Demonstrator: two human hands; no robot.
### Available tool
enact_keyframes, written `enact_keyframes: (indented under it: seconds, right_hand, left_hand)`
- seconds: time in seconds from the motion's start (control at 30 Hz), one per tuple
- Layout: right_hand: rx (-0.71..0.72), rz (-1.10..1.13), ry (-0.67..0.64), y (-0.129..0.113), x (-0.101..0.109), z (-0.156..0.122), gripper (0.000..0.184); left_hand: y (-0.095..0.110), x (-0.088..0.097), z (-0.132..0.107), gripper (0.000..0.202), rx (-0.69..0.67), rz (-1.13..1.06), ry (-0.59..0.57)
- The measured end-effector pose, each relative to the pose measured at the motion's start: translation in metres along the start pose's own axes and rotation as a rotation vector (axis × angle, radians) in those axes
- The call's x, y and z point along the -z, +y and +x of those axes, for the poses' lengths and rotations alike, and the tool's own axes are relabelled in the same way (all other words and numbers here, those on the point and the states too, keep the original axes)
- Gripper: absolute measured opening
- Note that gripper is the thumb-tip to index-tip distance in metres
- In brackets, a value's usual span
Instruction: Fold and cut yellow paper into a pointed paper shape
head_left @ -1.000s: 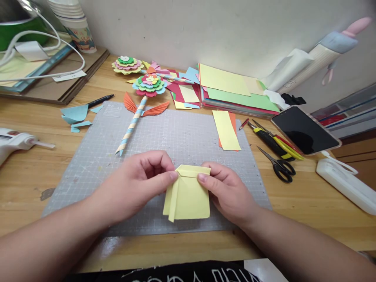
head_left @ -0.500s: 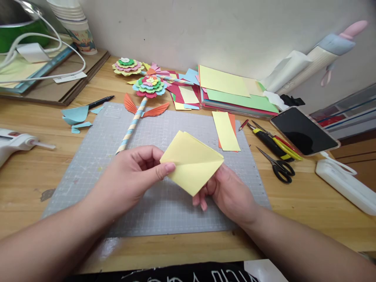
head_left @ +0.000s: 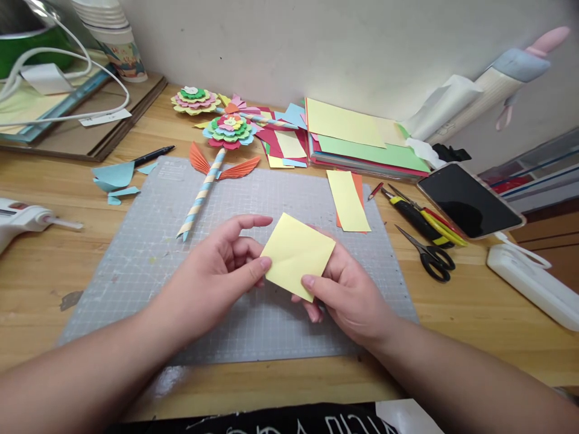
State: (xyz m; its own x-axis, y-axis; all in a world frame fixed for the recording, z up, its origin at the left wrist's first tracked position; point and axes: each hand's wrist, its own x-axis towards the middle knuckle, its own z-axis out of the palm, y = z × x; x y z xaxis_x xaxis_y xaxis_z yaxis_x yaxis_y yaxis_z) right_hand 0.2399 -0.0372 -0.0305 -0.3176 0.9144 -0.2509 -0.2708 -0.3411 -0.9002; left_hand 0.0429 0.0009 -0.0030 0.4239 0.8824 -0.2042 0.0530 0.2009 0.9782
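A folded yellow paper (head_left: 296, 253) is held a little above the grey cutting mat (head_left: 136, 265), tilted like a diamond. My left hand (head_left: 217, 274) pinches its left corner between thumb and fingers, with the index finger stretched out over the top. My right hand (head_left: 348, 292) grips the paper's lower right edge, thumb on top and fingers underneath. The paper's folds are turned away from view, so only a plain face with one crease shows.
A paper flower on a striped stick (head_left: 212, 163) lies on the mat's far left. Yellow and orange strips (head_left: 348, 199), scissors (head_left: 427, 253), cutters (head_left: 420, 220), a phone (head_left: 468, 202) and a stack of coloured paper (head_left: 362, 138) sit to the right. A glue gun (head_left: 27, 217) lies left.
The yellow paper was lifted off the mat, flipped over and turned. It now shows a smaller plain face, and my right thumb has come on top of it.
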Motion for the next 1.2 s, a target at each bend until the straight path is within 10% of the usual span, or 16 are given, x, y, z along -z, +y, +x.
enact_keyframes:
  seconds: [0.13, 0.27, 0.4, 0.87, 1.07, 1.2]
  right_hand:
    - [0.048, -0.175, 0.137, -0.001, 0.002, 0.001, 0.068]
    - [0.536, -0.739, 0.406, -0.008, 0.004, -0.001, 0.047]
    - [0.847, -1.244, 0.181, -0.012, -0.001, -0.008, 0.018]
    - [0.805, -1.372, 0.058, -0.012, -0.007, -0.012, 0.011]
    - [0.738, -1.411, 0.049, -0.01, -0.004, -0.007, 0.014]
    - [0.685, -1.448, -0.018, -0.007, -0.002, -0.005, 0.017]
  left_hand:
    - [-0.001, 0.0, 0.002, 0.047, 0.073, 0.014, 0.043]
    - [-0.002, 0.001, 0.002, 0.05, 0.158, 0.014, 0.117]
    - [-0.003, -0.001, 0.002, 0.047, 0.199, -0.028, 0.081]
    - [-0.007, -0.009, 0.0, 0.053, 0.315, -0.242, -0.069]
    - [-0.01, -0.003, 0.001, 0.046, 0.259, 0.116, -0.04]
    - [-0.013, 0.006, 0.002, 0.016, -0.109, 0.671, 0.037]
